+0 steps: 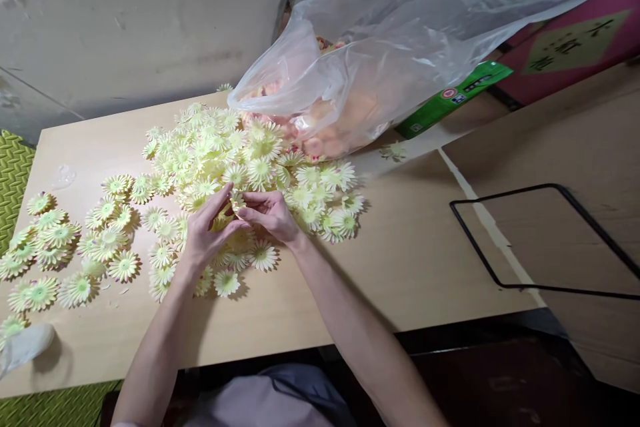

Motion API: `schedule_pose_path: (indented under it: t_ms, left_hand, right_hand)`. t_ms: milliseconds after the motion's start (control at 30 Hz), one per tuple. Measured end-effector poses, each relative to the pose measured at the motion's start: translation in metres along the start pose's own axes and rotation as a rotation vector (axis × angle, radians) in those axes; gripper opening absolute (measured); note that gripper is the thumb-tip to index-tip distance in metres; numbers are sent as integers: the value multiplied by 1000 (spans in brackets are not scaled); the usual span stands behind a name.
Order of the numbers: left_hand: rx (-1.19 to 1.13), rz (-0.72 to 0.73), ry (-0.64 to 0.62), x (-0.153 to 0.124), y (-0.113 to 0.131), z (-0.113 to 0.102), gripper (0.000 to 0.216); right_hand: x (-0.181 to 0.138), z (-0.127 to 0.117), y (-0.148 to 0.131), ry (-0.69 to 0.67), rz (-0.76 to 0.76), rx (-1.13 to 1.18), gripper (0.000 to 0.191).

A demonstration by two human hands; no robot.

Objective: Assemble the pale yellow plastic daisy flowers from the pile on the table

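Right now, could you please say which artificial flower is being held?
The artificial flower between left hand and right hand; pale others lie on the table.

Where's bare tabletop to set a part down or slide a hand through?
Biggest patch: the table between the flower pile and the black wire frame, beyond the right forearm. Smaller: the near-edge strip between the left forearm and the white object. Crowded: around the left hand and right hand, and under the plastic bag.

Flowers (pixel 210 153) brightly lit, shadows on the table (pixel 400 267), glare on plastic bag (pixel 380 60), dimmer right side
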State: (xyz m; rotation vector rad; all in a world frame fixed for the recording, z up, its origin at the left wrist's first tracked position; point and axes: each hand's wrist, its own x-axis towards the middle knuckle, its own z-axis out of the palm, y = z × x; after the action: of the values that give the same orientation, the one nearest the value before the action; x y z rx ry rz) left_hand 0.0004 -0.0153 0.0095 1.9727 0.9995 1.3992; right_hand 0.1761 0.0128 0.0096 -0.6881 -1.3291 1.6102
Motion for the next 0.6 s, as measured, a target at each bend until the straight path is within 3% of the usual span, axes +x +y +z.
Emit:
schedule_pose_path:
  t_ms: [167, 367, 500, 600]
  left_hand:
    - [68, 11, 65, 0, 0, 0, 68]
    - [232, 185, 149, 2, 3, 3, 59]
    - [272, 243, 40, 2, 7, 4, 57]
    - [311, 270, -45, 2, 7, 6, 64]
  right_hand:
    - [0, 1, -4, -11, -1, -133, 26]
    - [1, 3, -7, -35, -9, -98, 33]
    - [1, 4, -10, -137, 26, -39, 53]
    - [2, 4, -10, -103, 53, -71, 48]
